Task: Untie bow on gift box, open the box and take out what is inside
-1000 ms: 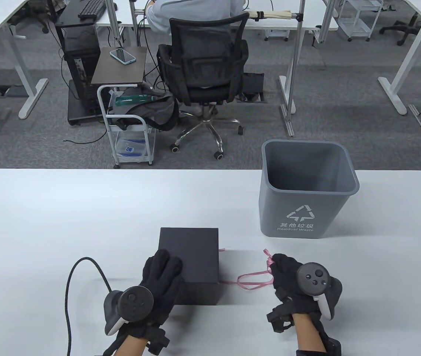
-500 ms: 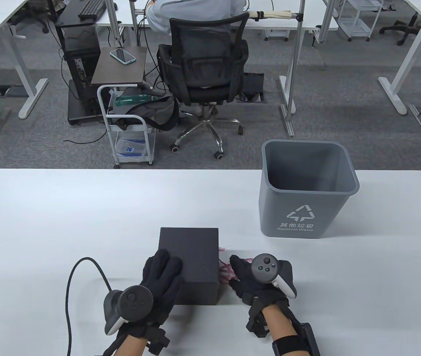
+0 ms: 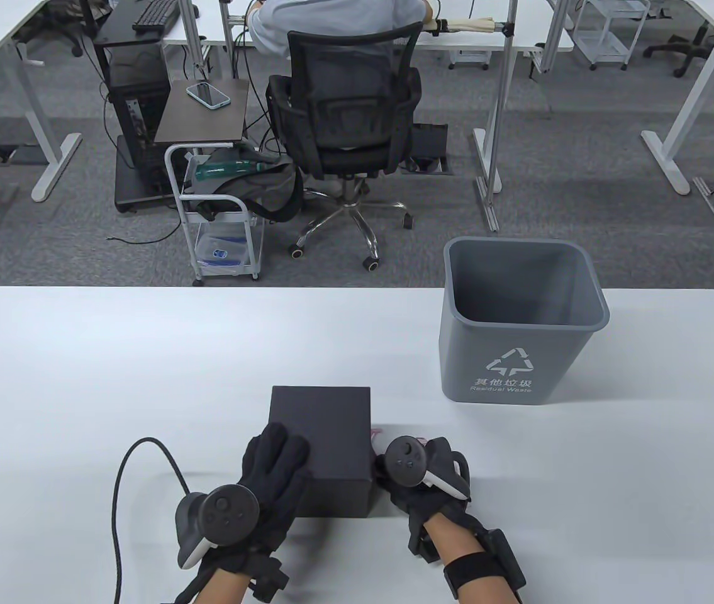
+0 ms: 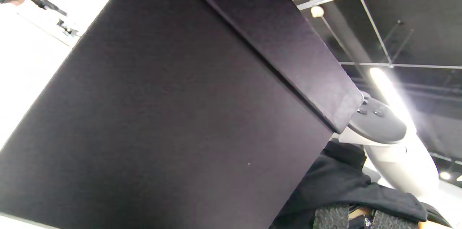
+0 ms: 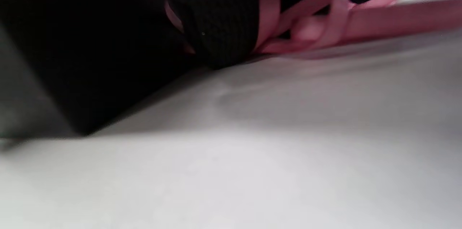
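A black gift box stands closed near the table's front edge and fills the left wrist view. My left hand lies flat on the near left part of its lid, fingers straight. My right hand is low against the box's right side. Its fingers have the bunched pink ribbon looped over them, on the table beside the box wall. From above only small bits of ribbon show past the tracker.
A grey waste bin stands on the white table to the back right of the box. A black cable curves on the table left of my left hand. A person sits at a desk beyond the table.
My right hand has moved left with the ribbon, from well right of the box to right against its side. The ribbon has bunched up under it. The left hand and box stay still.
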Motion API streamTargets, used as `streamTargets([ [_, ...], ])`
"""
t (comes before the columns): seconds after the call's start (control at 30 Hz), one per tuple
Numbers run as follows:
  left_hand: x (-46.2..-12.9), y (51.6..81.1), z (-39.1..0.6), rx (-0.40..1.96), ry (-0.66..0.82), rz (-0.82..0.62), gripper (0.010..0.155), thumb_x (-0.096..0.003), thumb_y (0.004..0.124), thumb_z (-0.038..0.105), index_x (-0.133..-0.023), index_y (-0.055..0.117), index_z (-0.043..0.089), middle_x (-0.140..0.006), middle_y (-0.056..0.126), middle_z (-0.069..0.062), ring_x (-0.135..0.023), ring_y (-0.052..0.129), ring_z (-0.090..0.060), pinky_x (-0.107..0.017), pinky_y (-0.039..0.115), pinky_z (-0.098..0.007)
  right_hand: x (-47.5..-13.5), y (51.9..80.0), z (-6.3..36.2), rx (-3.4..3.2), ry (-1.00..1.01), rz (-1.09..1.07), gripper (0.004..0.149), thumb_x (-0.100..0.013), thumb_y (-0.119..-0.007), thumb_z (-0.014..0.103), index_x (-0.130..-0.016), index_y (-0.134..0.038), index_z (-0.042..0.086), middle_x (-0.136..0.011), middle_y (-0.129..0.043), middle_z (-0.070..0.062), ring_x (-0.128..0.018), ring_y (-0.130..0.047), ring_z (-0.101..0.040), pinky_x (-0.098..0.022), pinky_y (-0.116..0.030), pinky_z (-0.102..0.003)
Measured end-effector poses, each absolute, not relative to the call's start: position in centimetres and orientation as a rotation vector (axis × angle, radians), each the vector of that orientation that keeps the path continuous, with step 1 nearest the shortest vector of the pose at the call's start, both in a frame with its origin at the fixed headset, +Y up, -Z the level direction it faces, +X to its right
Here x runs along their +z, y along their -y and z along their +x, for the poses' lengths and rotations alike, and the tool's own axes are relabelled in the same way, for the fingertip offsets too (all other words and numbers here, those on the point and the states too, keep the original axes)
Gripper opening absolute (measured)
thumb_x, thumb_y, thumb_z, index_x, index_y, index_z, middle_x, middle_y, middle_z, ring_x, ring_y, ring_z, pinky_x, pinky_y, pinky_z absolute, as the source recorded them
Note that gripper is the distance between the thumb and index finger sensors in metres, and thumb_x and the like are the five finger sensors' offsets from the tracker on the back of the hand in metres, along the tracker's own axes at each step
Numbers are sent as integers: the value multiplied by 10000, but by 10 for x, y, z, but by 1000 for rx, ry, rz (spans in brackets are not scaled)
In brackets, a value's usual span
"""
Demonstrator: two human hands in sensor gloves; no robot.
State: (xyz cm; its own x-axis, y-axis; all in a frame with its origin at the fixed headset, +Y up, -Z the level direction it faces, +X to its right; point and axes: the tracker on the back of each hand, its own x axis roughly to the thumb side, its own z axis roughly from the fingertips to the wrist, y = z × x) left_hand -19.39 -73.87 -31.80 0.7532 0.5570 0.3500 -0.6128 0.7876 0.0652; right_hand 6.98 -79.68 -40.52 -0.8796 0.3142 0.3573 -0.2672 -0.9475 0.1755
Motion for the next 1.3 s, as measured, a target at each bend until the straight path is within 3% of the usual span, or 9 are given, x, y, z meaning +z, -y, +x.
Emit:
streamTargets([
  [0.23, -318, 739, -194, 645, 322, 177, 570, -672, 583, 468, -1177, 523, 212, -1288, 290, -173, -1046, 426, -616, -753, 564, -583, -397, 799, 60, 2969, -207, 716, 377, -620, -783, 254, -961, -730, 101, -800, -779, -144, -738, -758, -333, -709, -568, -586],
  [0.4, -318, 739, -194, 641, 320, 179, 571, -672, 582, 471, -1179, 521, 214, -1287, 284, -177, -1047, 428, -615, -755, 566, -576, -397, 803, 65, 3017, -245, 663, 389, -633, -734, 281, -977, -679, 107, -808, -738, -141, -756, -724, -330, -722, -534, -590],
  [0.63, -318, 739, -194, 644, 320, 177, 572, -672, 585, 472, -1178, 523, 213, -1287, 283, -174, -1046, 428, -613, -756, 566, -570, -392, 799, 106, 3097, -161, 497, 382, -576, -775, 296, -907, -764, 105, -742, -791, -153, -697, -766, -340, -682, -573, -597],
  [0.87, -318, 739, -194, 648, 319, 175, 570, -672, 586, 470, -1178, 523, 214, -1287, 284, -176, -1047, 424, -613, -756, 565, -572, -379, 794, 152, 3273, -232, 374, 397, -566, -781, 301, -913, -757, 111, -746, -794, -145, -699, -771, -334, -679, -586, -590],
  [0.97, -318, 739, -194, 654, 319, 174, 570, -672, 588, 469, -1178, 523, 212, -1287, 282, -174, -1048, 423, -613, -756, 563, -573, -372, 789, 168, 3191, -145, 324, 399, -564, -786, 302, -919, -763, 122, -754, -807, -136, -701, -784, -331, -672, -603, -585],
  [1.1, -318, 739, -193, 654, 318, 173, 570, -673, 587, 467, -1177, 523, 211, -1287, 281, -175, -1047, 422, -614, -755, 564, -574, -370, 779, 156, 3000, -29, 384, 395, -563, -795, 298, -920, -770, 129, -757, -817, -134, -701, -795, -331, -664, -616, -585],
  [1.3, -318, 739, -194, 656, 319, 173, 570, -672, 586, 468, -1178, 521, 212, -1287, 279, -172, -1048, 420, -614, -757, 561, -574, -380, 780, 107, 2832, -10, 479, 431, -560, -813, 279, -959, -770, 123, -771, -843, -122, -705, -820, -328, -655, -644, -577],
])
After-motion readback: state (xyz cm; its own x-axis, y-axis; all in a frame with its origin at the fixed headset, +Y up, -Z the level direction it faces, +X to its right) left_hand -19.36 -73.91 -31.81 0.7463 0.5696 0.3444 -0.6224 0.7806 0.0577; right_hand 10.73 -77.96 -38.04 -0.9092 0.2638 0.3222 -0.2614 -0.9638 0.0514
